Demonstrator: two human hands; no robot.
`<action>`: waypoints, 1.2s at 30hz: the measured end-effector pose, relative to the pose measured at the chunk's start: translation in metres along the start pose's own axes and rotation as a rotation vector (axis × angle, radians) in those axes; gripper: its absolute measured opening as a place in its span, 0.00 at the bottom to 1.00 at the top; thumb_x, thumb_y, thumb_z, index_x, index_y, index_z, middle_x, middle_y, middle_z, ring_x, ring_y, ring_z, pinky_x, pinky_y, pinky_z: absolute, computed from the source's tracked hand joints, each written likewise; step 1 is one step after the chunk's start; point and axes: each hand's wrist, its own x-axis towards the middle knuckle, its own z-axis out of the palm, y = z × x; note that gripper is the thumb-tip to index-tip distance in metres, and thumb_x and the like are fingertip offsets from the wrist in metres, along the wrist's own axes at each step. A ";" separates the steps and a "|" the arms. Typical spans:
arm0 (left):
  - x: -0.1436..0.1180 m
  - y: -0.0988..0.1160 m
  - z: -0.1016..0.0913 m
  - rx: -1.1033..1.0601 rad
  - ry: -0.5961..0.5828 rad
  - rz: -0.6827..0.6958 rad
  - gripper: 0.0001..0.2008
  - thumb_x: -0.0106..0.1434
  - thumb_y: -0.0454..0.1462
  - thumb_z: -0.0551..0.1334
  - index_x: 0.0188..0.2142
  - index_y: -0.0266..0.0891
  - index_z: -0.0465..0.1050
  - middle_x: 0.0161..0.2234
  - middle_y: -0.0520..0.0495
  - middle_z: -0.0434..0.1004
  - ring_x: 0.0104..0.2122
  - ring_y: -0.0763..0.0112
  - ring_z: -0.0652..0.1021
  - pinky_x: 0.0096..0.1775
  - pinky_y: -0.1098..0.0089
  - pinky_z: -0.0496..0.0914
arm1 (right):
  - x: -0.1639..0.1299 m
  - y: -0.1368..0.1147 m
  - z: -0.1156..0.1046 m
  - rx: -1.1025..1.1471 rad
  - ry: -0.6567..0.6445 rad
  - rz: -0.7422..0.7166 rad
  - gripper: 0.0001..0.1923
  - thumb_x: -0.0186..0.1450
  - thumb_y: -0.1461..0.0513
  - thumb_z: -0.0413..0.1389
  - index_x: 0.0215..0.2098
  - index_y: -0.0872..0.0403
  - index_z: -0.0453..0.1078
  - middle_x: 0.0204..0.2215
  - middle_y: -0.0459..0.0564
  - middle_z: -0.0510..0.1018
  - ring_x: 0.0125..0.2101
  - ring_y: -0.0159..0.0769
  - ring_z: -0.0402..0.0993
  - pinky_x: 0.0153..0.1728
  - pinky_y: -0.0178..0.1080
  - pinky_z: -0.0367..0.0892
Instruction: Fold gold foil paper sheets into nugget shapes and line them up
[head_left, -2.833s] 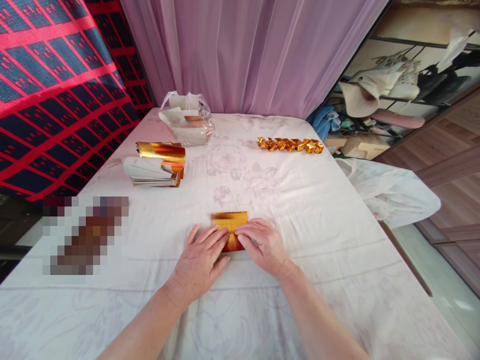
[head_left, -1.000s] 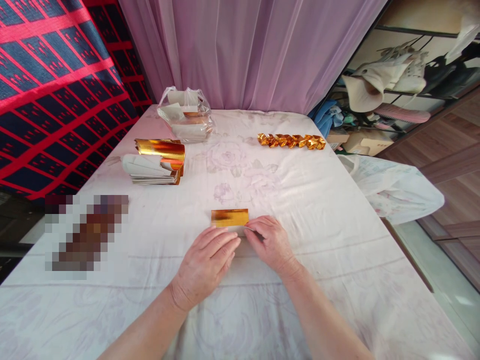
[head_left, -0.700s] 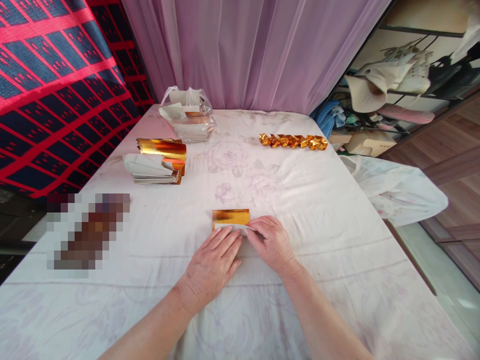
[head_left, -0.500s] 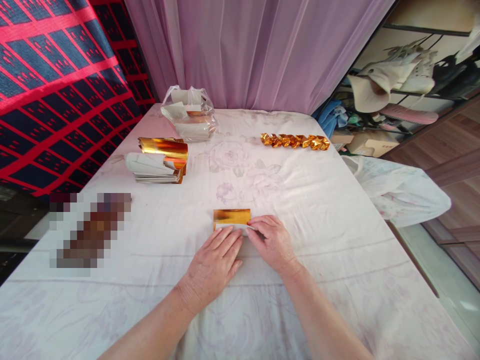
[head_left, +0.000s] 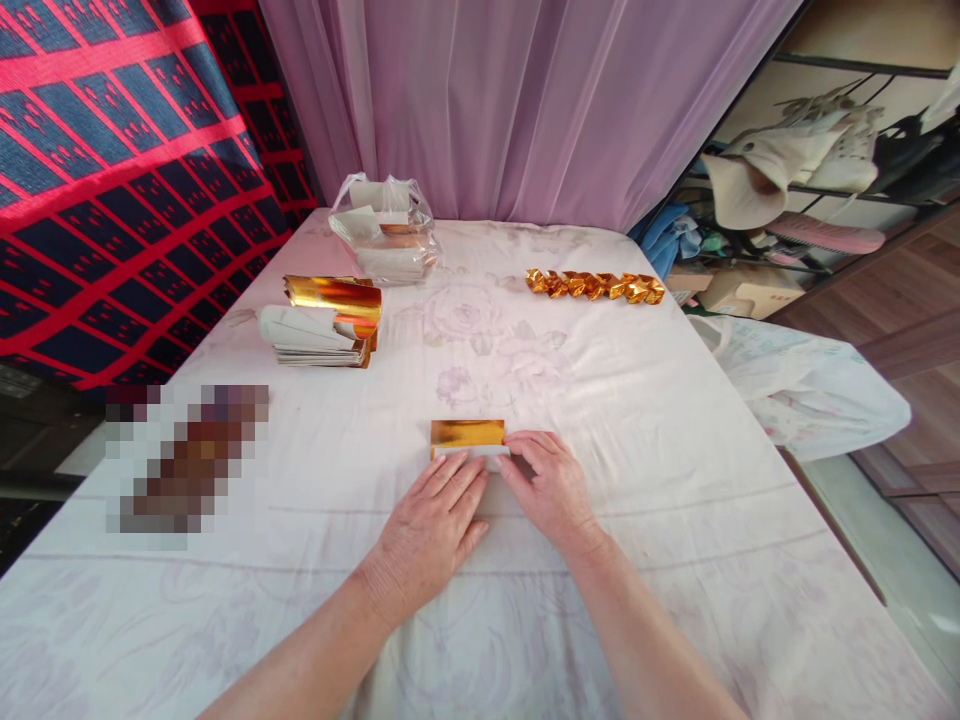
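A small sheet of gold foil paper (head_left: 469, 434) lies on the table in front of me, its near edge folded over so that a white strip shows. My left hand (head_left: 426, 532) rests flat with fingers stretched out, the fingertips pressing on that white strip. At the right end of the sheet, the thumb and index finger of my right hand (head_left: 552, 496) close on the folded corner. Part of the near edge is hidden under my fingers.
Toward the back left stand a stack of gold and white paper sheets (head_left: 322, 340) and a clear plastic bag (head_left: 394, 245) of similar sheets. A row of folded gold pieces (head_left: 594, 286) lies at the back right. A blurred patch (head_left: 191, 460) covers something at left.
The folded white strip lies flatter and straighter along the near edge of the gold foil paper. My hands have barely moved; the whole view has shifted slightly.
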 end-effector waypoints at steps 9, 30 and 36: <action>0.000 0.000 0.001 -0.016 -0.018 -0.028 0.24 0.71 0.45 0.53 0.62 0.37 0.63 0.62 0.42 0.67 0.65 0.60 0.63 0.66 0.56 0.56 | -0.001 0.000 0.001 -0.022 -0.016 0.034 0.08 0.65 0.61 0.56 0.43 0.51 0.72 0.39 0.52 0.80 0.41 0.44 0.74 0.44 0.46 0.70; 0.001 0.000 -0.001 -0.038 -0.039 -0.048 0.24 0.70 0.44 0.54 0.62 0.37 0.64 0.61 0.43 0.69 0.65 0.59 0.63 0.66 0.55 0.56 | -0.006 -0.002 -0.010 -0.049 -0.092 -0.092 0.12 0.69 0.62 0.53 0.43 0.48 0.78 0.43 0.52 0.79 0.43 0.42 0.73 0.46 0.48 0.71; 0.001 0.000 -0.002 -0.046 -0.033 -0.046 0.24 0.70 0.44 0.54 0.61 0.36 0.64 0.61 0.45 0.69 0.64 0.59 0.63 0.66 0.56 0.54 | -0.005 -0.003 -0.011 -0.048 -0.089 -0.101 0.12 0.69 0.62 0.52 0.42 0.49 0.78 0.44 0.52 0.79 0.44 0.42 0.73 0.46 0.48 0.71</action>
